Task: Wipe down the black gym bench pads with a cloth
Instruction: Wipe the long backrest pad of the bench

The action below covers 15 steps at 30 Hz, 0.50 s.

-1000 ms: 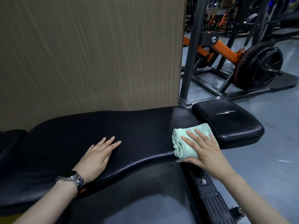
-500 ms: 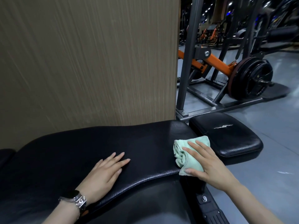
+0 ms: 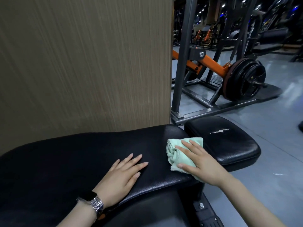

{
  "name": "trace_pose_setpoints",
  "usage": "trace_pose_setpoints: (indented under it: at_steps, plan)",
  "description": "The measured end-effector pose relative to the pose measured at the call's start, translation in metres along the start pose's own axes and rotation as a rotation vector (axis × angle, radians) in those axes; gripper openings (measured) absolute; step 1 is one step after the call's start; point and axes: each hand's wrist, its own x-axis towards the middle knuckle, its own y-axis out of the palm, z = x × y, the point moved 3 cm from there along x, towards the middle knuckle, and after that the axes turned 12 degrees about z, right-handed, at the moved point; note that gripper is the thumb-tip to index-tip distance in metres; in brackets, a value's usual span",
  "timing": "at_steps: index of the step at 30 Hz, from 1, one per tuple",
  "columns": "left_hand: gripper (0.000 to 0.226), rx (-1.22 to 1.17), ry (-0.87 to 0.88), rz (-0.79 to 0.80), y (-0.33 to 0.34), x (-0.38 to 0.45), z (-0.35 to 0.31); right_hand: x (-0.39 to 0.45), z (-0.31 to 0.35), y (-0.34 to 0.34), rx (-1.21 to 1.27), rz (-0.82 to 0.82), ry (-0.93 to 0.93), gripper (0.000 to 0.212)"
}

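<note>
1. Head view recorded both of my hands on the long black back pad (image 3: 78, 161) of the bench.
2. My right hand (image 3: 201, 163) lay flat on a crumpled pale green cloth (image 3: 176, 152), fingers straight and spread, pressing it down rather than gripping it.
3. The cloth sat at the right end of the back pad, its far corner reaching the gap beside the smaller seat pad (image 3: 229, 141).
4. My left hand (image 3: 122, 176) rested palm down on the back pad, near the cloth but not touching it, fingers extended and holding nothing.
5. A metal-banded wristwatch (image 3: 92, 202) was on my left wrist.
6. The seat pad showed a pale jagged tear (image 3: 219, 131) across its top surface.
7. A wood-grain panel (image 3: 82, 63) stood directly behind the back pad.
8. Beyond the seat pad, a grey steel frame carried an orange lever arm (image 3: 211, 63) loaded with black weight plates (image 3: 246, 79), standing on the grey floor (image 3: 270, 128).
</note>
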Motion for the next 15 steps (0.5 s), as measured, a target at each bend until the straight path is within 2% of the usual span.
trace_pose_setpoints:
  at_steps: [2,6,15]
  plan:
    - [0.075,0.004,0.005,-0.005,-0.001,0.007,-0.002,0.014,0.0,-0.006,0.005,0.028,0.03,0.078]
    - [0.071,-0.002,0.025,-0.009,-0.001,0.015,-0.003,0.048,-0.002,-0.015,0.003,0.072,0.102,0.064]
    - [0.06,-0.013,0.009,-0.009,0.002,0.017,-0.004,0.102,-0.008,-0.023,-0.04,0.048,0.22,0.067]
